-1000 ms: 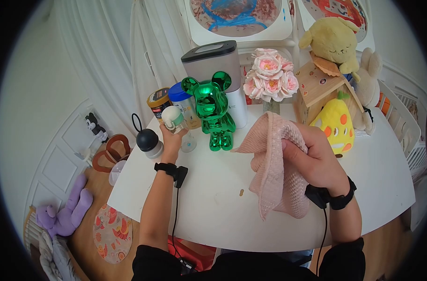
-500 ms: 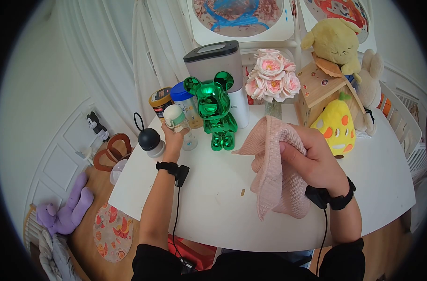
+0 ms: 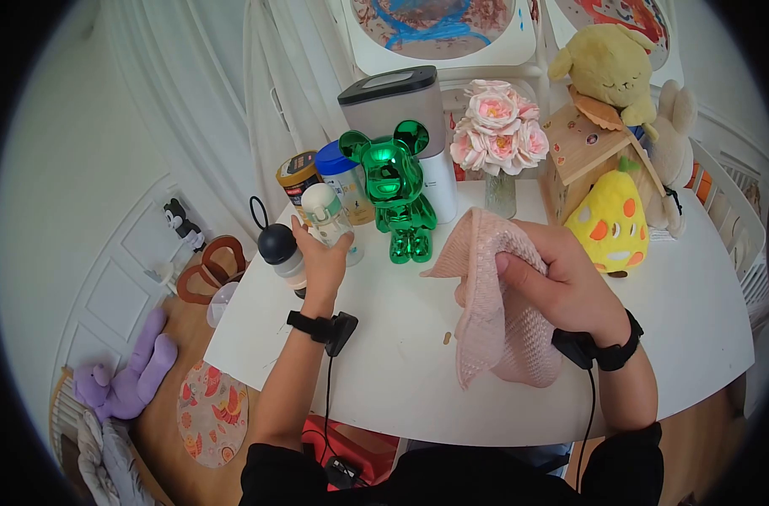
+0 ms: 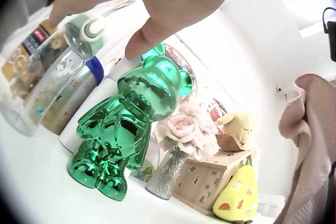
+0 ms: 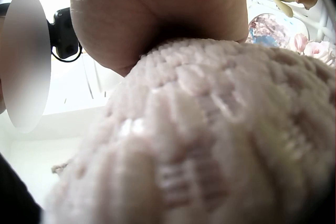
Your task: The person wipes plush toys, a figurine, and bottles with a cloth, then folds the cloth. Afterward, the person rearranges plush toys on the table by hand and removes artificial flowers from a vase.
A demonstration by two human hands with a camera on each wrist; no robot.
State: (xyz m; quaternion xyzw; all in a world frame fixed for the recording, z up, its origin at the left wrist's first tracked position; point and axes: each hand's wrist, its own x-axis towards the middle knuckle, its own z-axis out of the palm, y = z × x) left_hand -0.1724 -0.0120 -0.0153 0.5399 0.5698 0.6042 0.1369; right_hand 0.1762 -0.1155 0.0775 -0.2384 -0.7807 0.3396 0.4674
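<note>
In the head view my left hand [image 3: 323, 268] is beside a clear bottle with a white and pale green lid [image 3: 320, 201]; its fingers are spread and loosely bent. The left wrist view shows the thumb [image 4: 140, 44] extended, apart from the clear bottle [image 4: 52, 87], which stands on the table. Left of this hand is a bottle with a black domed lid and loop [image 3: 277, 244], partly overlapped by the fingers. My right hand [image 3: 561, 274] grips a pink textured cloth [image 3: 498, 312] between thumb and fingers; it hangs in folds above the table. Cloth fills most of the right wrist view.
A shiny green bear figure [image 3: 395, 181] stands right of the clear bottle. Behind are a blue-lidded jar [image 3: 344, 181], a gold-lidded tub [image 3: 298, 173] and a grey container [image 3: 401, 110]. Pink flowers [image 3: 496, 126], a wooden house [image 3: 583, 148] and a yellow pear plush [image 3: 610, 223] are rightward.
My left hand has come down from just under the clear bottle's lid, its fingers now spread wider beside it. The head view has shifted slightly. My right hand keeps the cloth in nearly the same place.
</note>
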